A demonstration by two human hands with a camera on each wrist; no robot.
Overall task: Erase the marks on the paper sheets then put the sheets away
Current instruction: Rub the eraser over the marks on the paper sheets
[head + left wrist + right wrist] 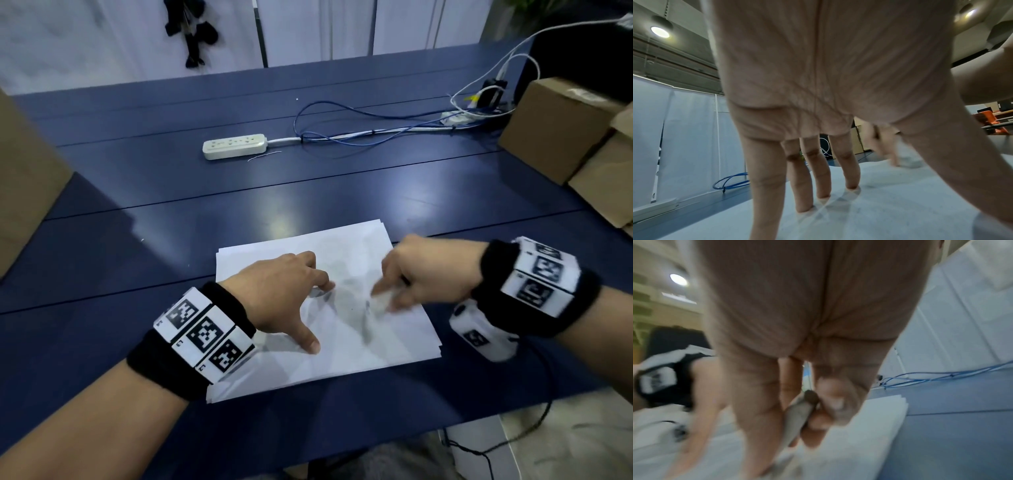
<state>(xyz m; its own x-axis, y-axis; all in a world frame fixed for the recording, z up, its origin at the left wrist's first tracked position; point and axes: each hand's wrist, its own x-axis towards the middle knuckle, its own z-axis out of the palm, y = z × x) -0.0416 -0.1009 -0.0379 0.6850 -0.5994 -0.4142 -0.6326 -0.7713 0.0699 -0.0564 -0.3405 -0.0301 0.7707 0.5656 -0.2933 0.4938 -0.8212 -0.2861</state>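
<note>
A stack of white paper sheets (349,250) lies on the blue table near its front edge. My left hand (291,294) presses on the top sheet with spread, straight fingers (851,178); the paper (890,203) shows under them. My right hand (407,281) is over the sheet's right part, blurred. Its fingers pinch a greyish eraser (797,412) with a dark upper end, its lower end down on the paper (859,426). Faint grey marks (363,325) show on the top sheet between my hands.
A white power strip (234,146) with blue and white cables (359,133) lies further back on the table. Cardboard boxes stand at the right (561,130) and at the left edge (24,178). The table's front edge runs just below the paper.
</note>
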